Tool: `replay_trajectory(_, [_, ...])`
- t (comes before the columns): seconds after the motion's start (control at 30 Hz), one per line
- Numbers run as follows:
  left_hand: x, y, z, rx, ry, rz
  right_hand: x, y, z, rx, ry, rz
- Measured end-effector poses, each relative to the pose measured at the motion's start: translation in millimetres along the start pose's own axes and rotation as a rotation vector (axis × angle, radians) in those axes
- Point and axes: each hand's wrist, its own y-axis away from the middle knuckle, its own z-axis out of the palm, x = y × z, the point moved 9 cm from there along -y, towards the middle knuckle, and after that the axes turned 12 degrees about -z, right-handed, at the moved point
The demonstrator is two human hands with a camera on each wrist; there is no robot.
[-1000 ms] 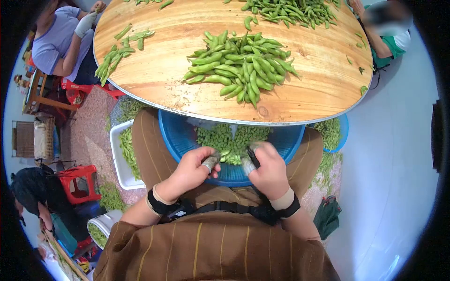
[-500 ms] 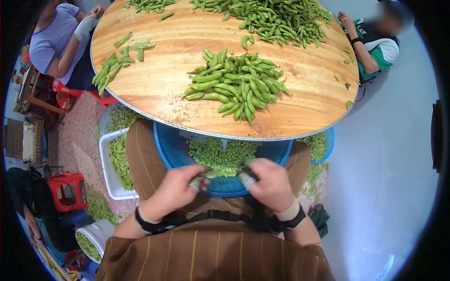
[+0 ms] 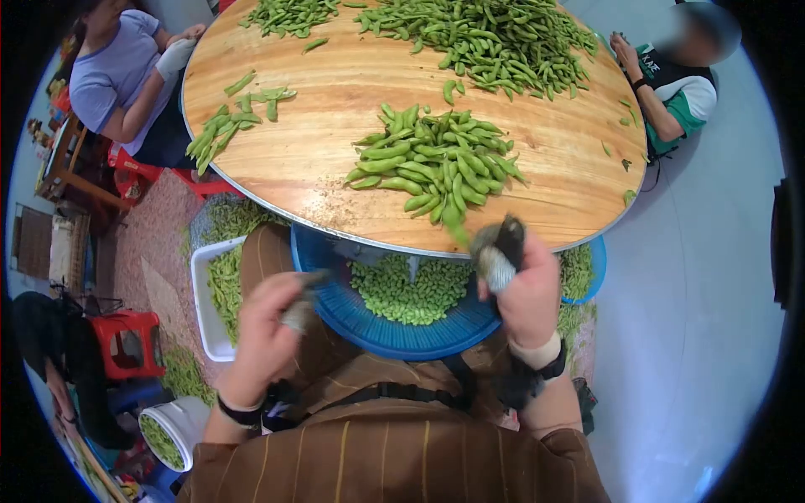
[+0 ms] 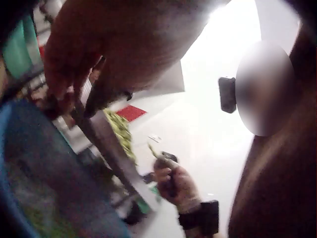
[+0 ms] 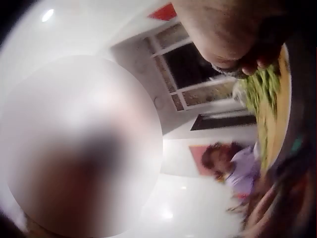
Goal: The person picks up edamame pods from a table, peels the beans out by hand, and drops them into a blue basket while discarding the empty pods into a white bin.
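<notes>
My right hand [image 3: 530,293], its thumb and finger wrapped in dark, silvery covering, pinches a green soybean pod [image 3: 455,236] at the near edge of the table. The left wrist view also shows this pod sticking up from the fingertips. On the tabletop just beyond lies a pile of soybean pods [image 3: 428,159]. My left hand [image 3: 270,331], blurred and with wrapped fingers too, is over my left thigh at the left rim of a blue basin [image 3: 386,344]; its fingers hang loosely, with no pod showing in them. Shelled green beans [image 3: 411,289] lie in the basin, partly beneath the table edge.
The round wooden table [image 3: 277,159] overhangs the basin. A larger pod heap [image 3: 503,42] lies farther back. On the left floor stand a white tub [image 3: 220,293] and a white bucket [image 3: 172,432] holding green pods. People sit at both sides; a red stool [image 3: 126,339] stands at left.
Both hands were together over the basin. The left has moved back left, while the right has moved forward and up to the table edge, where a pod now shows at its fingertips.
</notes>
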Motion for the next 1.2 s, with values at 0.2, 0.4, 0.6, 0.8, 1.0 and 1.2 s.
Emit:
replay_trajectory(0.2, [67.9, -15.2, 96.9, -0.520, 0.644, 0.119, 49.2, 70.0, 38.3, -0.126, -0.822, 0.564])
replay_trajectory(0.4, [52.6, -14.3, 117.3, -0.542, 1.024, -0.294, 47.0, 70.1, 21.9, -0.219, -0.201, 0.364])
replay_trajectory(0.6, [29.5, -11.8, 124.4, -0.485, 0.749, -0.294, 36.4, 60.6, 22.8, -0.321, -0.150, 0.242])
replay_trajectory(0.8, [42.2, -16.5, 119.5, -0.411, 0.416, -0.204, 41.9, 61.4, 25.2, -0.375, -0.152, 0.299])
replay_trajectory(1.0, [70.4, -18.8, 108.6, -0.225, -0.087, 0.257, 49.6, 63.9, 20.0, -0.373, -0.237, 0.362])
replay_trajectory(1.2, [40.3, 3.2, 145.7, -0.969, 1.146, -0.622, 46.9, 87.0, 39.0, -0.424, -0.831, 0.706])
